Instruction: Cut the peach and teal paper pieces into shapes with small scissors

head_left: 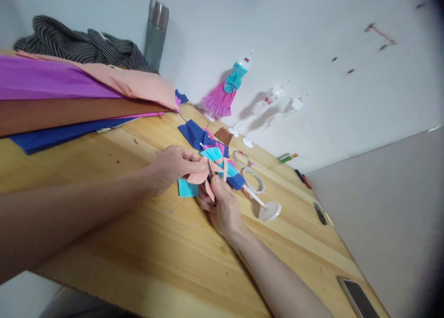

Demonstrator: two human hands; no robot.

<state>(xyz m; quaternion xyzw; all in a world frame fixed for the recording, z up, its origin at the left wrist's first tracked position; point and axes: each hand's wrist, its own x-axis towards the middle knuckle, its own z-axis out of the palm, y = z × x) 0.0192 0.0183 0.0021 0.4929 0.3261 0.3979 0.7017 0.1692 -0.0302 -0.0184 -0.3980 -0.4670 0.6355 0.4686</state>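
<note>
My left hand [176,168] is closed on a piece of peach paper [197,177], pinching it between thumb and fingers. Closed around dark scissors [210,171], my right hand [224,207] sits just right of it, with the blades at the peach paper. Strips of the paper hang around the blades. Right behind the hands lies a figure on a white stand [269,210], dressed in blue, turquoise and pink paper. A turquoise paper piece [188,188] rests on the table under the hands.
Stacked coloured sheets [62,82], striped cloth [86,45] and a bottle [156,36] are at the left. A pink-skirted figure [225,89] stands by the wall. Tape rolls [262,184] lie behind the hands. A cutter [319,213] and a phone [357,297] are at the right.
</note>
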